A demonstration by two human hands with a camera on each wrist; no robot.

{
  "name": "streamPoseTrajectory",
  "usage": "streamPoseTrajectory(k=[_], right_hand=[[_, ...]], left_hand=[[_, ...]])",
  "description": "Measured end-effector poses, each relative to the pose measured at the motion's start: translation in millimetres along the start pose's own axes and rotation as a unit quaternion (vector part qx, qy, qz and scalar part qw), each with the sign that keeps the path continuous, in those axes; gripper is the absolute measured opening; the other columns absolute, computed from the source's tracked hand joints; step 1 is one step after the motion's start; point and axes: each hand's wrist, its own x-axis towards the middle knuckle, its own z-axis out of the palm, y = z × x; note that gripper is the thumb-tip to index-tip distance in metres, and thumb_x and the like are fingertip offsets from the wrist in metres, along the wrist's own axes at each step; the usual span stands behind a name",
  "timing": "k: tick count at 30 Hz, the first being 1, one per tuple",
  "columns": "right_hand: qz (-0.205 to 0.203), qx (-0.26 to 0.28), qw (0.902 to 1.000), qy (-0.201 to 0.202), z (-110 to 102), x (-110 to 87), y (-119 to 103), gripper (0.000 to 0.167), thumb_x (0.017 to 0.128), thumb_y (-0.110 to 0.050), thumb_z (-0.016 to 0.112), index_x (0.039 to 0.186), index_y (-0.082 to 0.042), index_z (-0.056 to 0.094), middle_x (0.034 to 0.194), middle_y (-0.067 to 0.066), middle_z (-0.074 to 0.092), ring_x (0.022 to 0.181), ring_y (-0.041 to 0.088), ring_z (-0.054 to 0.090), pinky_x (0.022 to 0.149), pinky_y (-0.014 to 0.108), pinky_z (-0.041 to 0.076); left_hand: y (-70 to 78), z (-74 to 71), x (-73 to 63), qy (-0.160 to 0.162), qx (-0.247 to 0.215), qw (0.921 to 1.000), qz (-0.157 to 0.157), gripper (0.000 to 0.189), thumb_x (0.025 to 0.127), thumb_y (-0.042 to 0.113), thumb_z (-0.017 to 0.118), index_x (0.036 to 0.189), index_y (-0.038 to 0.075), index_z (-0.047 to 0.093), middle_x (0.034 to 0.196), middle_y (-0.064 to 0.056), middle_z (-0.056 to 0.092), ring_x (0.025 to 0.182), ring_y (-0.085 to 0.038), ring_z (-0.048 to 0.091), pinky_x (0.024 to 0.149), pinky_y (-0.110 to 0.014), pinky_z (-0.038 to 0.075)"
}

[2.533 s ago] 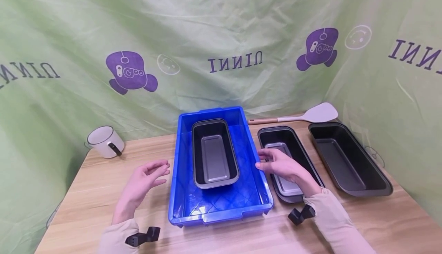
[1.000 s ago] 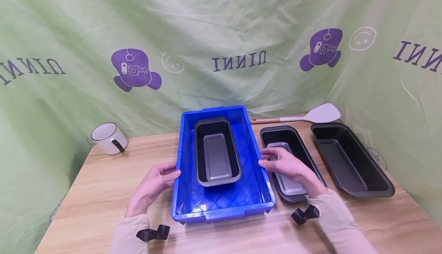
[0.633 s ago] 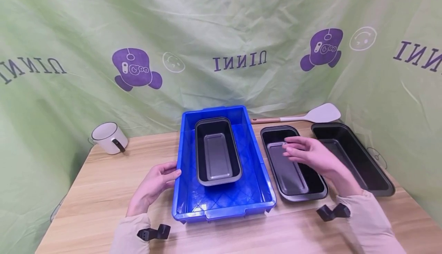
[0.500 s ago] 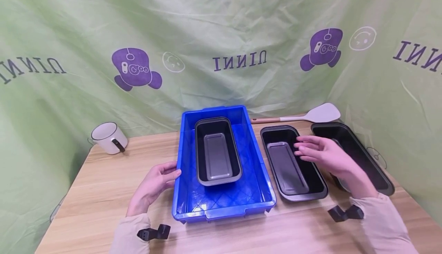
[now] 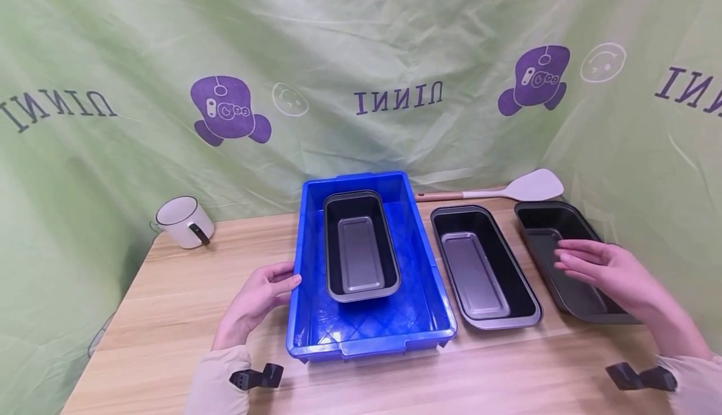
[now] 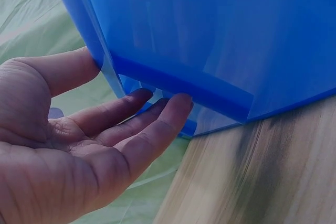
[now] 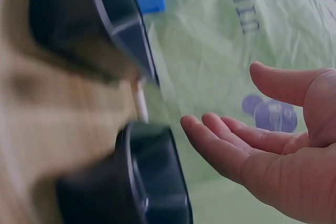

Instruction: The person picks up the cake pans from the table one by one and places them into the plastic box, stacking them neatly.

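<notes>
A blue plastic bin (image 5: 372, 347) stands mid-table with a dark loaf pan (image 5: 361, 252) inside it. My left hand (image 5: 256, 302) holds the bin's left rim; in the left wrist view the thumb is at the edge and the fingers tuck under the lip. To the right of the bin sits a second loaf pan (image 5: 474, 271). A larger third loaf pan (image 5: 570, 289) lies farther right, partly hidden by my right hand (image 5: 626, 277). That hand hovers over it, fingers loosely extended, holding nothing; the right wrist view shows the fingers apart from both pans.
A white spatula (image 5: 536, 186) with a wood-coloured handle end lies along the back, behind the right-hand pans. At the back left is a white mug (image 5: 179, 224) with a black handle. Green printed cloth (image 5: 338, 39) hangs around the wooden table (image 5: 186, 289).
My left hand has come to the bin's left rim. My right hand has left the bin's right rim and moved rightward, past the middle pan to the far-right one. The bin stays put.
</notes>
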Motion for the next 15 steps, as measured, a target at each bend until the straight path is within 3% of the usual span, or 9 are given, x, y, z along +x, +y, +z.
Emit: streamPoseTrajectory(k=[3,10,15], right_hand=[[-0.006,0.006,1.0,0.004,-14,-11.8,10,0.04,0.097,0.005,0.047,0.112,-0.029,0.06,0.108,-0.016,0.067,0.093,0.005,0.067,0.078,0.014,0.053],[0.019,0.095,0.9949,0.028,-41,-37.4,29,0.045,0.098,0.007,0.042,0.107,-0.03,0.066,0.102,-0.016,0.068,0.088,0.003,0.067,0.073,0.014,0.053],[0.046,0.09,0.9926,0.068,-69,-47.7,60,0.045,0.097,0.006,0.046,0.103,-0.034,0.067,0.098,-0.017,0.068,0.084,0.003,0.067,0.07,0.016,0.055]], left_hand=[[1.3,0.6,-1.1,0.002,0.002,1.0,0.0,0.055,0.093,0.003,0.057,0.136,-0.02,0.032,0.123,-0.026,0.057,0.096,-0.014,0.064,0.084,-0.032,0.055],[0.4,-0.6,-1.2,-0.002,-0.001,1.0,0.002,0.055,0.093,0.003,0.056,0.137,-0.02,0.032,0.125,-0.029,0.055,0.097,-0.015,0.064,0.084,-0.032,0.055],[-1.1,-1.1,-0.9,-0.004,-0.002,1.0,0.001,0.054,0.093,0.002,0.056,0.136,-0.02,0.032,0.125,-0.028,0.055,0.097,-0.016,0.064,0.083,-0.032,0.055]])
